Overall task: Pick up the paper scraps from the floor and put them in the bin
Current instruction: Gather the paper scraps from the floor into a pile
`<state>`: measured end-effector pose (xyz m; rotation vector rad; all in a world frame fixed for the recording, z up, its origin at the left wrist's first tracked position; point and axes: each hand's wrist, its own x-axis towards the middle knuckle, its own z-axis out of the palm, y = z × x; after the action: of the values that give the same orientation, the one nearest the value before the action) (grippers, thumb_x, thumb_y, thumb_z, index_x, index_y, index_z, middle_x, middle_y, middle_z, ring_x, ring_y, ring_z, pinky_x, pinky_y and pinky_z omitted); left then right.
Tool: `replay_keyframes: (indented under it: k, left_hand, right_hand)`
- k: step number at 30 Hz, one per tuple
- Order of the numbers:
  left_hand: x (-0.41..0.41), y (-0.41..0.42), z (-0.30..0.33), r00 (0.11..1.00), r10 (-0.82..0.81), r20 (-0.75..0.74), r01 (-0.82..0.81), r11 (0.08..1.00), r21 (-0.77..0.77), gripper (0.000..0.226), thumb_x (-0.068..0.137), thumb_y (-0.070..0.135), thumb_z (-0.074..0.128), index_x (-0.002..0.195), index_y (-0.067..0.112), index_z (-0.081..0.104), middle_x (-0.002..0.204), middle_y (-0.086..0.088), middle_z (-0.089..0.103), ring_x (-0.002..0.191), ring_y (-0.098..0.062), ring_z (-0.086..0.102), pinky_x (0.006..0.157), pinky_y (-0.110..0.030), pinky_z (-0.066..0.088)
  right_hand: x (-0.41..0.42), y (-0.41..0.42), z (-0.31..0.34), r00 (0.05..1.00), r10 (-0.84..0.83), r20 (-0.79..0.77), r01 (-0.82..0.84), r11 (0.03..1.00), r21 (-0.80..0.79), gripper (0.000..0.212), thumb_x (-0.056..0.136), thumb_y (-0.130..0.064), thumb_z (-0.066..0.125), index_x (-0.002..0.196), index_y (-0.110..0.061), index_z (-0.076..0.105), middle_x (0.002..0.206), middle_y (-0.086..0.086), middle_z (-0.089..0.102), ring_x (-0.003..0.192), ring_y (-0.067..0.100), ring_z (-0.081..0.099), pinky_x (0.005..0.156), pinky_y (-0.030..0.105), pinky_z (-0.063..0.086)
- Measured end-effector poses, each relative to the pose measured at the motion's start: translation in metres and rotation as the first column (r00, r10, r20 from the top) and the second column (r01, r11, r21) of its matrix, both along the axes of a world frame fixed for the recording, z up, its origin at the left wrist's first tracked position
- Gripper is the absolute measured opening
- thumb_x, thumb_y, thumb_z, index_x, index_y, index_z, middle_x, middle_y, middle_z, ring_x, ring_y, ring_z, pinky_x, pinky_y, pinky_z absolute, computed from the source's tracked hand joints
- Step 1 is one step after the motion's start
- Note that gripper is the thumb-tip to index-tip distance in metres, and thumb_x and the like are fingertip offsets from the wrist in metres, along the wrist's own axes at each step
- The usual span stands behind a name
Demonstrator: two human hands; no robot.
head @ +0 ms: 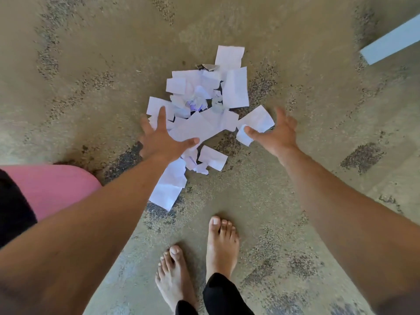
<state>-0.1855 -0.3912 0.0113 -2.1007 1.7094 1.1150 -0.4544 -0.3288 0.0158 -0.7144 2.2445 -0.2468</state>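
Rough, mottled concrete floor (284, 201) fills our view, with a heap of white paper scraps (200, 103) lying on it just ahead of our bare feet (218, 251). Our left hand (162, 139) reaches over the near left edge of the heap, fingers spread wide and straight, holding nothing. Our right hand (276, 133) hovers at the heap's right side, fingers splayed and gripping nothing, its thumb beside a small curled scrap (242, 136). At the far left we see a pink bin (54, 189).
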Motion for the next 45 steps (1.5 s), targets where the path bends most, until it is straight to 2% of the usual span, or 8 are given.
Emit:
replay_keyframes:
  k: [6,13,16,20,24,28,36,45]
  left_hand:
    - [-0.02,0.02,-0.026,0.976,-0.182,0.121,0.202,0.963,-0.179,0.107,0.06,0.078,0.067,0.147,0.047,0.014,0.159,-0.006,0.004,0.14,-0.038,0.014,0.101,-0.06,0.029]
    - [-0.025,0.033,-0.034,0.975,-0.182,-0.126,0.135,0.941,-0.311,0.061,0.072,0.029,0.081,0.126,0.03,0.054,0.14,-0.011,0.032,0.12,-0.035,0.036,0.095,-0.045,0.045]
    - [-0.023,0.032,-0.033,0.958,-0.196,-0.211,0.129,0.947,-0.294,0.047,0.077,0.01,0.074,0.121,0.019,0.058,0.13,-0.015,0.038,0.113,-0.036,0.046,0.091,-0.045,0.049]
    - [-0.02,0.027,-0.024,0.946,-0.208,-0.248,0.142,0.956,-0.258,0.04,0.083,0.001,0.063,0.122,0.011,0.058,0.119,-0.019,0.048,0.103,-0.037,0.054,0.084,-0.037,0.045]
    - [-0.015,0.03,-0.003,0.947,-0.077,-0.311,0.02,0.983,-0.184,0.036,0.085,0.0,0.06,0.12,0.011,0.06,0.114,-0.017,0.058,0.103,-0.032,0.057,0.08,-0.032,0.044]
    - [-0.009,0.042,0.035,0.905,0.094,-0.415,-0.145,0.985,-0.092,0.031,0.087,-0.002,0.059,0.114,0.013,0.062,0.101,-0.009,0.061,0.091,-0.024,0.057,0.075,-0.029,0.046]
    - [0.007,0.055,0.129,0.755,0.422,-0.503,-0.473,0.881,0.029,0.032,0.087,0.007,0.065,0.115,0.023,0.06,0.094,0.005,0.064,0.082,-0.011,0.06,0.063,-0.012,0.046]
    - [0.05,0.07,0.243,0.52,0.618,-0.59,-0.707,0.699,0.11,0.033,0.086,0.01,0.07,0.099,0.037,0.056,0.089,0.013,0.066,0.082,-0.01,0.064,0.068,-0.03,0.053]
  right_hand:
    - [0.022,-0.018,-0.032,0.999,0.029,-0.039,-0.032,0.997,-0.075,0.1,0.063,-0.057,0.082,0.146,-0.034,0.03,0.146,0.012,0.026,0.133,0.033,0.034,0.102,0.036,0.042]
    - [0.066,-0.018,-0.032,0.974,0.227,0.016,-0.22,0.957,-0.188,0.078,0.069,-0.036,0.084,0.137,-0.03,0.045,0.125,0.008,0.033,0.104,0.016,0.04,0.092,0.022,0.038]
    - [0.081,-0.021,-0.031,0.963,0.26,0.076,-0.242,0.951,-0.192,0.064,0.073,-0.022,0.082,0.129,-0.028,0.051,0.119,0.007,0.035,0.101,0.017,0.043,0.094,0.034,0.05]
    - [0.085,-0.022,-0.028,0.956,0.237,0.175,-0.196,0.956,-0.219,0.049,0.073,-0.008,0.081,0.111,-0.023,0.055,0.114,0.008,0.044,0.099,0.03,0.057,0.067,0.047,0.06]
    - [0.086,-0.009,-0.014,0.948,0.15,0.279,-0.076,0.963,-0.258,0.027,0.082,0.003,0.068,0.098,-0.016,0.057,0.116,0.012,0.055,0.091,0.03,0.066,0.057,0.033,0.061]
    - [0.086,0.013,0.014,0.907,-0.011,0.421,0.124,0.962,-0.243,0.023,0.08,0.009,0.066,0.08,-0.013,0.059,0.092,0.011,0.063,0.087,0.025,0.07,0.065,0.038,0.062]
    - [0.099,0.031,0.113,0.628,-0.349,0.695,0.577,0.809,-0.116,0.028,0.08,0.017,0.064,0.072,-0.008,0.053,0.087,0.013,0.061,0.094,0.03,0.067,0.069,0.032,0.061]
    - [0.15,0.018,0.216,0.444,-0.29,0.848,0.648,0.757,-0.081,0.027,0.082,0.016,0.062,0.075,-0.007,0.051,0.08,0.012,0.062,0.075,0.022,0.066,0.066,0.03,0.059]
